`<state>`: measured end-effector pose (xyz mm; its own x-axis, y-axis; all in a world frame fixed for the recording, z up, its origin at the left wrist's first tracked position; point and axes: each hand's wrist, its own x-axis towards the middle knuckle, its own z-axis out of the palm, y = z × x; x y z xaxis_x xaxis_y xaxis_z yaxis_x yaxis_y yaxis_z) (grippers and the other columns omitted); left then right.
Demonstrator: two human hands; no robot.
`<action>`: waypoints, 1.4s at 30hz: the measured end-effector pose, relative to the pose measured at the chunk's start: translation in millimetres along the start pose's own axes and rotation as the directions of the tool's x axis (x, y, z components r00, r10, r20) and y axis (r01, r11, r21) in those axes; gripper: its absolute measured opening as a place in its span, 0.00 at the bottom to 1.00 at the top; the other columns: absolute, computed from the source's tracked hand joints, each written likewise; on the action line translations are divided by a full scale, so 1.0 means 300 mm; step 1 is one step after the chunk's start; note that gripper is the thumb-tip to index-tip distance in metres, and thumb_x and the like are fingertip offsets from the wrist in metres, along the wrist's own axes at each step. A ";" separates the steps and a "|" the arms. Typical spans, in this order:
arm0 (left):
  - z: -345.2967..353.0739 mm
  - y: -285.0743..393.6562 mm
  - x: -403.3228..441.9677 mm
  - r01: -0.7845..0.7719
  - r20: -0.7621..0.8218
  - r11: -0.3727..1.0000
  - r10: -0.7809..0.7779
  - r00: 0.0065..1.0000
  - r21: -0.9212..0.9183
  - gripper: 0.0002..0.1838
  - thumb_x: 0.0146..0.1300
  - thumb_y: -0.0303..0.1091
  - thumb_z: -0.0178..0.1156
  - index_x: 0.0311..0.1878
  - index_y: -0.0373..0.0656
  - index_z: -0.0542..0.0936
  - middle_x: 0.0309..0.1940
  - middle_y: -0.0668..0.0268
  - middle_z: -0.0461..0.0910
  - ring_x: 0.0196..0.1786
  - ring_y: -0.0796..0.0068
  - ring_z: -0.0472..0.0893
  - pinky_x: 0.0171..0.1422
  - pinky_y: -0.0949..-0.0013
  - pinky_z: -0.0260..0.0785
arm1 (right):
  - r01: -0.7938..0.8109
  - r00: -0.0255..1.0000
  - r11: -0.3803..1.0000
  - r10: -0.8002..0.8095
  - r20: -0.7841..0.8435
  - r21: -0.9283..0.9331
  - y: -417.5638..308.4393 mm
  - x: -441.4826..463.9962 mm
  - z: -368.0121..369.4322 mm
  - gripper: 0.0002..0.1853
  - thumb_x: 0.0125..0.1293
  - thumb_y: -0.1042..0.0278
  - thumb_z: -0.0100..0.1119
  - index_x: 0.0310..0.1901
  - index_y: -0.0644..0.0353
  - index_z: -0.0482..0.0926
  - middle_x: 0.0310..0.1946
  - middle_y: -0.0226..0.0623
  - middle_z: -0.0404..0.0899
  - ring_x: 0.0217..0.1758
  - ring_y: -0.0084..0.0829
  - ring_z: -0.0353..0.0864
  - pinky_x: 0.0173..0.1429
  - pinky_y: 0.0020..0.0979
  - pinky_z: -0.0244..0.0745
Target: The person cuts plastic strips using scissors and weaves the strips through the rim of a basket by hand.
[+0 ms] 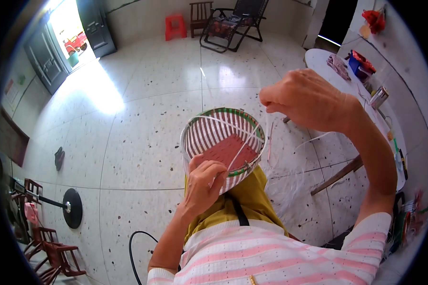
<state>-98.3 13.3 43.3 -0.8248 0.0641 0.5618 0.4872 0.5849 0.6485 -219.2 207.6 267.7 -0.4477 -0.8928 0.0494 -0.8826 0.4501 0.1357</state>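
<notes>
Fingers of the left grip [204, 183] pinch the rim of a round, red-and-white woven-strip basket [223, 151] just beyond them. Light and springy, I'd guess, best held by that rim. Farther out, the right grip [309, 99] is curled closed; I cannot tell around what.

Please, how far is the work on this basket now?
Looks done: the basket has its striped wall and reddish bottom, with green edging on much of the rim. In hand: the left hand holds the near rim; the right hand is raised, fingers closed. Probably left: fastening the white strip that crosses the opening.
</notes>
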 end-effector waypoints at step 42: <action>-0.098 0.041 0.272 -0.020 -0.508 0.879 -0.257 0.822 -0.476 0.07 0.65 0.27 0.65 0.34 0.34 0.81 0.25 0.65 0.81 0.28 0.81 0.78 0.34 0.78 0.70 | 0.354 0.742 0.804 0.070 -0.666 0.479 -0.133 0.162 0.482 0.02 0.61 0.78 0.55 0.33 0.67 0.77 0.28 0.49 0.80 0.29 0.53 0.80 0.35 0.41 0.77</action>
<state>-151.1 1.9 112.4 -0.6571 -0.5087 0.5563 0.5813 0.1279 0.8035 -226.6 148.7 121.8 -0.2988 -0.6427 0.7055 -0.9362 0.0542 -0.3472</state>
